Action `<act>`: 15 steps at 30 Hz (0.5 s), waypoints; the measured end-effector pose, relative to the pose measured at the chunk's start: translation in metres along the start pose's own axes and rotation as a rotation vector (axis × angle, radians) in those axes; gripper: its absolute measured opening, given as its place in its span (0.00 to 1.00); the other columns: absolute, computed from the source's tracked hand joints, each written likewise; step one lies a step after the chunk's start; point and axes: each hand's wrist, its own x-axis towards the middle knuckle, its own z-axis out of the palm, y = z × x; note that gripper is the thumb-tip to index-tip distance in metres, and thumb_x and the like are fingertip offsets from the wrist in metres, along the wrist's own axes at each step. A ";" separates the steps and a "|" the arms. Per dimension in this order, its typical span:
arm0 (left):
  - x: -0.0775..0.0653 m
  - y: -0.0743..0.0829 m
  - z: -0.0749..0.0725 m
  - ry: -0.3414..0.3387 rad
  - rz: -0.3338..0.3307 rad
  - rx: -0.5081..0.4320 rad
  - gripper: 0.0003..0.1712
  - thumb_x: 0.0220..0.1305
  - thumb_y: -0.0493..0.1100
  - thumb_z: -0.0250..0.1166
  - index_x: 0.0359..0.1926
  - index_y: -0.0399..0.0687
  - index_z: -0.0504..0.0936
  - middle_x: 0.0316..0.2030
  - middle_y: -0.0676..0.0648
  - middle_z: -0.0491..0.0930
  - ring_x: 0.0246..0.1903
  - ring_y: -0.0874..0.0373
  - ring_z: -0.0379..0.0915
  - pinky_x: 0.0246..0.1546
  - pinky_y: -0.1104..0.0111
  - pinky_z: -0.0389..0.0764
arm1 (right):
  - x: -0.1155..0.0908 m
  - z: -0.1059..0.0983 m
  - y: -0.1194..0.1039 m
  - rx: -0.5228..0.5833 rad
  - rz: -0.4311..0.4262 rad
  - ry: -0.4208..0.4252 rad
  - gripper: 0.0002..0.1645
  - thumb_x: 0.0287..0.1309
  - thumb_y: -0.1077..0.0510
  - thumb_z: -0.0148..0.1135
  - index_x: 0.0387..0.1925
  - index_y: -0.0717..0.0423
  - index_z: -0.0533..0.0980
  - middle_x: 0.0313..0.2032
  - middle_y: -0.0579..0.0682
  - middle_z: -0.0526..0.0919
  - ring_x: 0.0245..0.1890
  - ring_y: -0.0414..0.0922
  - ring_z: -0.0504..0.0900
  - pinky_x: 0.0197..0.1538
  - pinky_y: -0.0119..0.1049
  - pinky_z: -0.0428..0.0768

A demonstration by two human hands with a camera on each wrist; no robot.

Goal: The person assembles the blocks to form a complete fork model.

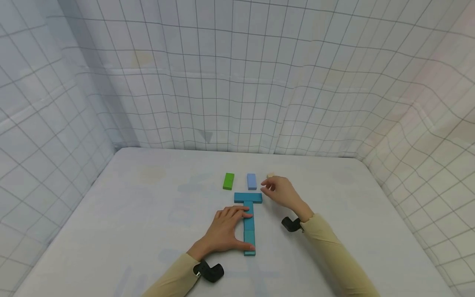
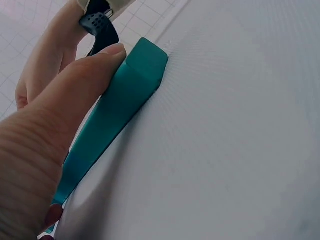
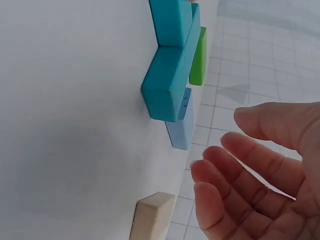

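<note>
Teal-blue blocks form a T on the white table: a crossbar block [image 1: 248, 198] at the far end, and a stem [image 1: 249, 225] of blocks laid end to end towards the person. My left hand [image 1: 223, 231] spreads along the stem's left side, thumb on the near block [image 2: 117, 100] and fingertips on the stem close to the crossbar. My right hand [image 1: 283, 194] hovers right of the crossbar with loosely bent fingers, and nothing lies between thumb and fingers in the right wrist view. Beyond it, a beige block [image 3: 152, 217] is partly covered by this hand in the head view.
Behind the crossbar lie a green block [image 1: 228, 181] and a light blue block [image 1: 251, 181]. White cloth with a grid pattern [image 1: 237, 82] hangs behind the table's far edge and along both sides. Each wrist wears a black camera [image 1: 209, 272].
</note>
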 end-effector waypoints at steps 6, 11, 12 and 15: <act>0.000 -0.002 -0.001 -0.014 -0.012 0.002 0.50 0.39 0.81 0.61 0.62 0.64 0.70 0.65 0.57 0.60 0.62 0.56 0.54 0.56 0.53 0.58 | 0.031 0.006 -0.006 -0.010 0.142 -0.142 0.22 0.58 0.54 0.66 0.49 0.65 0.77 0.30 0.52 0.80 0.24 0.42 0.75 0.26 0.34 0.73; 0.000 -0.002 0.000 -0.012 -0.017 0.002 0.51 0.38 0.82 0.61 0.61 0.64 0.70 0.65 0.57 0.60 0.63 0.56 0.53 0.56 0.53 0.57 | 0.051 0.015 -0.007 -0.018 0.280 -0.214 0.32 0.58 0.49 0.65 0.56 0.67 0.71 0.33 0.55 0.80 0.27 0.44 0.76 0.30 0.36 0.75; 0.000 -0.002 0.000 -0.012 -0.018 0.003 0.51 0.38 0.82 0.61 0.61 0.64 0.70 0.65 0.57 0.60 0.63 0.56 0.53 0.56 0.53 0.58 | 0.054 0.016 -0.007 -0.017 0.295 -0.213 0.32 0.58 0.49 0.65 0.56 0.67 0.71 0.34 0.55 0.80 0.28 0.45 0.77 0.31 0.37 0.75; 0.000 -0.002 0.000 -0.011 -0.012 0.009 0.51 0.38 0.82 0.61 0.61 0.64 0.71 0.65 0.58 0.59 0.63 0.56 0.54 0.56 0.53 0.58 | 0.060 0.021 -0.004 -0.021 0.329 -0.200 0.32 0.58 0.46 0.65 0.54 0.65 0.72 0.37 0.58 0.80 0.33 0.48 0.78 0.36 0.41 0.76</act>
